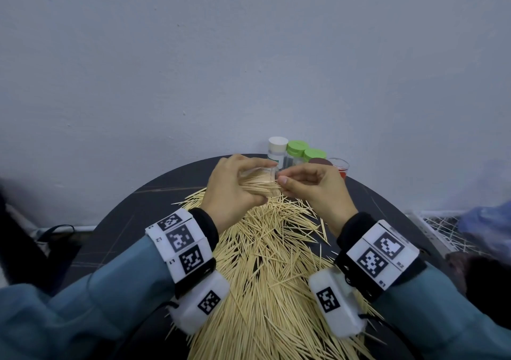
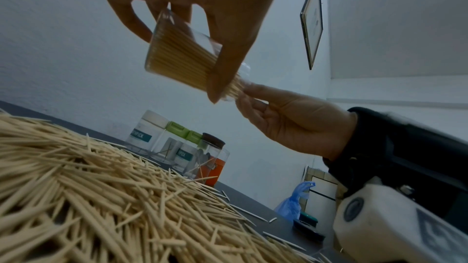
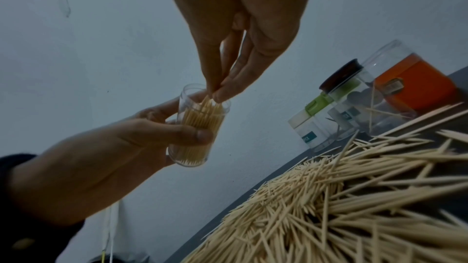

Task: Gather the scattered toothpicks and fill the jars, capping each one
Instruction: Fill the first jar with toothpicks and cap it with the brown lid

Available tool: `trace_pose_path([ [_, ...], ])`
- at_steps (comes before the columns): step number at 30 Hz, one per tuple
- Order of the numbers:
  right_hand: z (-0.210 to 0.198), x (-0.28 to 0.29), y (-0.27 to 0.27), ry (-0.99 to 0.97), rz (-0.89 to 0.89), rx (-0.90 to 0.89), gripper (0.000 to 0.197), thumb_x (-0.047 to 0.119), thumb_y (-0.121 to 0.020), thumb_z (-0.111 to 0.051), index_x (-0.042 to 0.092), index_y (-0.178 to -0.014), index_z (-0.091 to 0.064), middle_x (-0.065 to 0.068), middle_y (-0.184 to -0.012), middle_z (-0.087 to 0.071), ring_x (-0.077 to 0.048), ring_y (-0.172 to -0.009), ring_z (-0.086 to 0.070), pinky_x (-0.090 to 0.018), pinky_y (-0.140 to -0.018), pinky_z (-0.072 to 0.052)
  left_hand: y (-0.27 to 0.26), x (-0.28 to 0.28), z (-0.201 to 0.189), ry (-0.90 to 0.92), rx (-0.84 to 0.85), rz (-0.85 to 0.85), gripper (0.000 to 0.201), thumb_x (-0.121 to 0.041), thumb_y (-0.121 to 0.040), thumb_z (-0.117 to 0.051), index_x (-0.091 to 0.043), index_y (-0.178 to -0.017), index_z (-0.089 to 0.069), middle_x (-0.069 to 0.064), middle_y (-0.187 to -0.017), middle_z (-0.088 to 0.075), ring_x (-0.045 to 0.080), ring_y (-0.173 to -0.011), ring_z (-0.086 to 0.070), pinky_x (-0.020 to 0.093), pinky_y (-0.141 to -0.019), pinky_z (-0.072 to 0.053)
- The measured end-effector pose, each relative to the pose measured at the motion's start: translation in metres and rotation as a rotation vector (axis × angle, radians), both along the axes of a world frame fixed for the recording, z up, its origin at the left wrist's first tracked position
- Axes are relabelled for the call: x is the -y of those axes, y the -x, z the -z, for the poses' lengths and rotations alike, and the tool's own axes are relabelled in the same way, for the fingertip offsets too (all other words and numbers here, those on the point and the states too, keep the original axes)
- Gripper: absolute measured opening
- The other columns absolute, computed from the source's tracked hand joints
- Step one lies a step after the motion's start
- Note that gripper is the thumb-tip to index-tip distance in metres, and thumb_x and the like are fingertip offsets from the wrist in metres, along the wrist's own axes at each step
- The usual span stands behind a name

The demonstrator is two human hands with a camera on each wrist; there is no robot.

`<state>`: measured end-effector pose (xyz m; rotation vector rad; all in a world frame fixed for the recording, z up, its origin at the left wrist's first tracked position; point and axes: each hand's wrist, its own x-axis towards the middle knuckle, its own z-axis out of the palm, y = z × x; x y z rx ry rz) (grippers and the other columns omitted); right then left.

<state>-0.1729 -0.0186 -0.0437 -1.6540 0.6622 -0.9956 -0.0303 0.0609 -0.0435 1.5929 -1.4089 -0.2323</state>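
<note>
Jar label [image 2: 142,137] reads "THPICK"; second [image 2: 184,155], "HPICK".

Clear glossy plastic jar [image 3: 195,127]; pale matt wooden toothpicks [image 1: 265,276]; dark smooth tabletop [image 1: 116,238].

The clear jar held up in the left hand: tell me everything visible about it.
The clear jar is a small, transparent cylinder, plastic by the look, uncapped and packed nearly full of toothpicks. It is held in the air above the pile, tilted with its mouth toward the right hand. The left hand wraps its side in a firm grip, while the right fingertips pinch toothpick ends at the open mouth.
</note>
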Motion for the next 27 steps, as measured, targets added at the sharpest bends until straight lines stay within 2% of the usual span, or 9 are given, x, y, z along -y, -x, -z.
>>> trace_pose_path([
  [3, -0.002, 0.001, 0.002, 0.039, 0.001, -0.028, 0.007, 0.004, -0.077, -0.071, 0.008, -0.082, -0.070, -0.012, -0.076, -0.068, -0.010, -0.065, -0.064, -0.017, -0.062, -0.053, -0.001, 0.000, 0.000, -0.012, -0.032, -0.012, 0.063, -0.009, -0.057, -0.085, -0.043, -0.107, -0.065, -0.007, -0.098, -0.058, 0.018, -0.100, -0.051, 0.042, -0.091, -0.044],
  [6, -0.002, -0.001, 0.002, 0.043, -0.060, -0.063, 0.009, 0.004, -0.076, -0.071, 0.005, -0.084, -0.070, -0.012, -0.077, -0.067, -0.010, -0.066, -0.063, -0.017, -0.063, -0.054, -0.001, 0.001, 0.001, -0.023, -0.061, -0.007, 0.064, -0.009, -0.057, -0.085, -0.042, -0.108, -0.066, -0.007, -0.101, -0.059, 0.019, -0.102, -0.051, 0.045, -0.091, -0.046],
  [11, -0.006, 0.003, 0.004, 0.039, -0.039, -0.025, 0.010, 0.003, -0.077, -0.070, 0.003, -0.086, -0.069, -0.015, -0.079, -0.067, -0.008, -0.064, -0.063, -0.015, -0.061, -0.051, -0.001, 0.003, 0.001, -0.027, -0.075, -0.012, 0.065, -0.009, -0.056, -0.085, -0.042, -0.108, -0.066, -0.005, -0.105, -0.060, 0.019, -0.105, -0.052, 0.046, -0.091, -0.047],
  [14, -0.007, 0.005, 0.006, 0.027, -0.049, -0.022, 0.009, 0.002, -0.076, -0.070, 0.003, -0.085, -0.069, -0.012, -0.077, -0.068, -0.007, -0.063, -0.064, -0.015, -0.061, -0.052, -0.002, 0.003, 0.002, -0.031, -0.078, -0.020, 0.064, -0.008, -0.056, -0.085, -0.043, -0.107, -0.066, -0.005, -0.105, -0.060, 0.018, -0.107, -0.050, 0.045, -0.093, -0.046],
  [16, -0.005, 0.003, 0.005, 0.018, -0.076, -0.037, 0.008, 0.001, -0.076, -0.069, 0.005, -0.083, -0.068, -0.009, -0.075, -0.068, -0.006, -0.063, -0.064, -0.015, -0.061, -0.052, -0.001, 0.003, 0.003, -0.037, -0.066, -0.017, 0.064, -0.009, -0.057, -0.085, -0.043, -0.107, -0.065, -0.006, -0.104, -0.059, 0.017, -0.107, -0.049, 0.040, -0.092, -0.044],
  [20, -0.001, -0.001, 0.001, 0.043, -0.113, -0.085, 0.008, 0.000, -0.076, -0.070, 0.005, -0.082, -0.069, -0.007, -0.074, -0.068, -0.005, -0.061, -0.064, -0.015, -0.062, -0.053, 0.000, 0.003, 0.005, -0.043, -0.044, -0.003, 0.062, -0.009, -0.059, -0.085, -0.042, -0.108, -0.064, -0.006, -0.102, -0.058, 0.016, -0.105, -0.049, 0.029, -0.084, -0.040],
  [24, -0.006, 0.002, 0.004, 0.052, -0.065, -0.051, 0.008, 0.001, -0.076, -0.070, 0.005, -0.082, -0.068, -0.011, -0.076, -0.068, -0.007, -0.063, -0.064, -0.016, -0.062, -0.053, 0.000, 0.003, 0.005, -0.048, -0.043, -0.016, 0.062, -0.010, -0.058, -0.085, -0.041, -0.108, -0.065, -0.005, -0.103, -0.060, 0.017, -0.106, -0.050, 0.037, -0.090, -0.043],
  [27, -0.010, 0.009, 0.010, 0.062, -0.021, -0.063, 0.009, 0.000, -0.077, -0.070, 0.009, -0.078, -0.068, -0.007, -0.069, -0.065, -0.003, -0.056, -0.062, -0.011, -0.054, -0.048, 0.000, 0.003, 0.004, -0.048, -0.066, -0.017, 0.062, -0.009, -0.058, -0.085, -0.040, -0.108, -0.066, -0.004, -0.103, -0.060, 0.018, -0.106, -0.050, 0.041, -0.092, -0.044],
])
